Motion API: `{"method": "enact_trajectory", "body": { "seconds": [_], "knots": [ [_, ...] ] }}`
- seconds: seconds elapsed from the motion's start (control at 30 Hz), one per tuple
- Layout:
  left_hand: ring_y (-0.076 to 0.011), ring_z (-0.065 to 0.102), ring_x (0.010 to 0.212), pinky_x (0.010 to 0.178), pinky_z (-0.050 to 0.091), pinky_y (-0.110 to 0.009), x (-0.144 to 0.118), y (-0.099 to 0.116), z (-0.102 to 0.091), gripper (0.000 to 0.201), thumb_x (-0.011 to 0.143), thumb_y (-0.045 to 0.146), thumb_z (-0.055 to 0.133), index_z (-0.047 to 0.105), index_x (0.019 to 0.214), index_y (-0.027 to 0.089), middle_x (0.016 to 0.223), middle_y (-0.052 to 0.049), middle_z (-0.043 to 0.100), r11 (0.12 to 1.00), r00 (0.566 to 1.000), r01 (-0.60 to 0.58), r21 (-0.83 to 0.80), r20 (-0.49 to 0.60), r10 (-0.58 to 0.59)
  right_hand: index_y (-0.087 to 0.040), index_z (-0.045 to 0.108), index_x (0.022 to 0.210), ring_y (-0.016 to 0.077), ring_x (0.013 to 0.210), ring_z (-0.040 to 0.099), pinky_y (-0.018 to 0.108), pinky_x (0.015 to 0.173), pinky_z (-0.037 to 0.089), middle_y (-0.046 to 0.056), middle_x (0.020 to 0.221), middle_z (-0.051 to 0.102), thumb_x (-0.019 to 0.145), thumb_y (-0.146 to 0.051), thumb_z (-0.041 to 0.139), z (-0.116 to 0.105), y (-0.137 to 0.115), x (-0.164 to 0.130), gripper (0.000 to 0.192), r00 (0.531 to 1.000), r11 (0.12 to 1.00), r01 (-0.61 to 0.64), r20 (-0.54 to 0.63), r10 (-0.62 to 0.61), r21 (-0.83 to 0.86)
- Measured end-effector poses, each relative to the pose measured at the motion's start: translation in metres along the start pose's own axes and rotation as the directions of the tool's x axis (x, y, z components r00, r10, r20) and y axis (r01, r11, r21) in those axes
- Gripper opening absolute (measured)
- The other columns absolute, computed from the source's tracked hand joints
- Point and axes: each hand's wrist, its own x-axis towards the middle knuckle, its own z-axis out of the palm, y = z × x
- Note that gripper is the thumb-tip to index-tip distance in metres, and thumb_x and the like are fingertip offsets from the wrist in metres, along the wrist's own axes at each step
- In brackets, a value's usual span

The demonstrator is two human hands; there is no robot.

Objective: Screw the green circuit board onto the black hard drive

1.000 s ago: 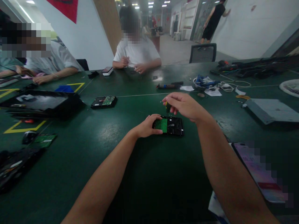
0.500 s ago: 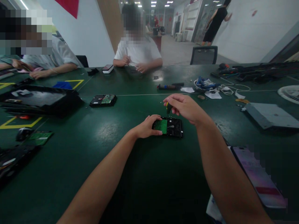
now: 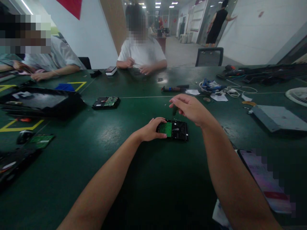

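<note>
A black hard drive (image 3: 180,131) with a green circuit board (image 3: 166,128) lies flat on the dark green table (image 3: 134,191). My left hand (image 3: 153,129) grips the drive's left end, thumb on the near edge and fingers on the far one. Above the drive's far edge, my right hand (image 3: 185,107) is closed round the handle of a small screwdriver (image 3: 175,110). The screwdriver stands roughly upright, its thin shaft pointing down at the drive near the board's edge. Whether its tip sits in a screw is too small to tell.
Another hard drive (image 3: 106,102) lies left of centre. A black casing (image 3: 43,102) and a loose green board (image 3: 42,140) are at the left. On the right are a grey metal box (image 3: 280,118), tangled cables (image 3: 212,85) and a phone (image 3: 266,182). Co-workers sit across the table.
My right hand has shifted slightly and its fingers have turned on the screwdriver handle. My left hand and the hard drive stay put. A person in the background has moved along the wall.
</note>
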Motion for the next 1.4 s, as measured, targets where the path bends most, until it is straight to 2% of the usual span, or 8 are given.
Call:
{"method": "enact_trajectory", "body": {
  "seconds": [0.3, 0.5, 0.6, 0.73, 0.93, 1.17, 1.3, 1.4],
  "knots": [
    [-0.0362, 0.047, 0.140, 0.121, 0.027, -0.060, -0.0005, 0.0014, 0.0012, 0.070, 0.078, 0.043, 0.081, 0.053, 0.140, 0.025, 0.151, -0.014, 0.051, 1.000, 1.000, 0.030, -0.003, -0.005, -0.030, -0.021, 0.068, 0.100, 0.0153, 0.064, 0.060, 0.030, 0.057, 0.048, 0.005, 0.080, 0.065, 0.100, -0.040, 0.057, 0.0006, 0.0038, 0.0019, 0.022, 0.998, 0.994, -0.053, -0.014, 0.054, 0.092],
    [-0.0366, 0.047, 0.140, 0.122, 0.026, -0.062, -0.0004, 0.0046, 0.0000, 0.069, 0.077, 0.042, 0.081, 0.054, 0.139, 0.026, 0.152, -0.014, 0.050, 0.999, 0.999, 0.042, -0.022, 0.000, -0.042, -0.021, 0.065, 0.085, 0.0154, 0.062, 0.058, 0.030, 0.054, 0.045, 0.005, 0.073, 0.066, 0.092, -0.042, 0.069, -0.0018, 0.0076, 0.0028, 0.023, 0.990, 0.995, -0.025, -0.141, 0.012, -0.092],
    [-0.0368, 0.048, 0.138, 0.121, 0.027, -0.062, -0.0001, 0.0053, -0.0004, 0.069, 0.076, 0.042, 0.082, 0.055, 0.138, 0.026, 0.151, -0.013, 0.051, 0.998, 0.999, 0.051, -0.025, -0.003, -0.051, -0.021, 0.064, 0.089, 0.0131, 0.055, 0.057, 0.028, 0.048, 0.041, 0.006, 0.079, 0.071, 0.095, -0.039, 0.064, -0.0001, 0.0093, 0.0036, 0.019, 0.987, 0.998, -0.036, -0.157, 0.028, -0.053],
    [-0.0364, 0.046, 0.141, 0.122, 0.026, -0.061, 0.0002, 0.0033, -0.0001, 0.070, 0.076, 0.043, 0.083, 0.055, 0.138, 0.027, 0.151, -0.013, 0.051, 0.999, 0.999, 0.031, -0.018, -0.008, -0.031, -0.022, 0.066, 0.102, 0.0099, 0.056, 0.059, 0.026, 0.047, 0.041, 0.007, 0.104, 0.075, 0.101, -0.041, 0.055, 0.0028, 0.0083, 0.0034, 0.022, 0.998, 0.998, 0.020, -0.064, -0.016, 0.054],
    [-0.0361, 0.047, 0.140, 0.121, 0.027, -0.061, -0.0005, 0.0008, 0.0009, 0.071, 0.077, 0.044, 0.081, 0.054, 0.140, 0.025, 0.152, -0.015, 0.050, 1.000, 1.000, 0.027, -0.013, -0.013, -0.027, -0.022, 0.071, 0.109, 0.0150, 0.066, 0.062, 0.029, 0.058, 0.049, 0.004, 0.081, 0.068, 0.101, -0.044, 0.058, 0.0004, 0.0039, -0.0005, 0.028, 0.997, 0.995, 0.028, 0.069, -0.035, 0.093],
    [-0.0361, 0.046, 0.142, 0.122, 0.025, -0.062, 0.0001, 0.0019, 0.0007, 0.070, 0.077, 0.042, 0.082, 0.054, 0.140, 0.027, 0.152, -0.013, 0.051, 1.000, 1.000, 0.023, -0.019, -0.008, -0.023, -0.020, 0.066, 0.086, 0.0136, 0.059, 0.058, 0.031, 0.054, 0.043, 0.005, 0.079, 0.070, 0.091, -0.040, 0.070, -0.0015, 0.0060, 0.0013, 0.021, 0.990, 0.998, 0.011, -0.140, -0.020, -0.064],
    [-0.0363, 0.048, 0.139, 0.120, 0.029, -0.062, 0.0001, 0.0024, 0.0004, 0.070, 0.078, 0.043, 0.081, 0.053, 0.141, 0.027, 0.152, -0.013, 0.050, 0.999, 0.999, 0.035, -0.011, 0.003, -0.035, -0.021, 0.067, 0.092, 0.0104, 0.055, 0.057, 0.030, 0.048, 0.040, 0.007, 0.100, 0.075, 0.097, -0.043, 0.062, -0.0014, 0.0078, 0.0024, 0.023, 0.996, 1.000, 0.014, -0.083, -0.015, -0.004],
    [-0.0355, 0.049, 0.137, 0.118, 0.034, -0.058, 0.0001, 0.0007, 0.0004, 0.071, 0.078, 0.044, 0.081, 0.053, 0.141, 0.027, 0.152, -0.013, 0.050, 1.000, 1.000, 0.030, 0.003, 0.003, -0.030, -0.020, 0.070, 0.100, 0.0122, 0.060, 0.062, 0.029, 0.051, 0.045, 0.008, 0.100, 0.074, 0.101, -0.047, 0.056, -0.0014, 0.0074, 0.0017, 0.030, 1.000, 0.998, 0.029, -0.014, -0.028, 0.050]
  ]
}}
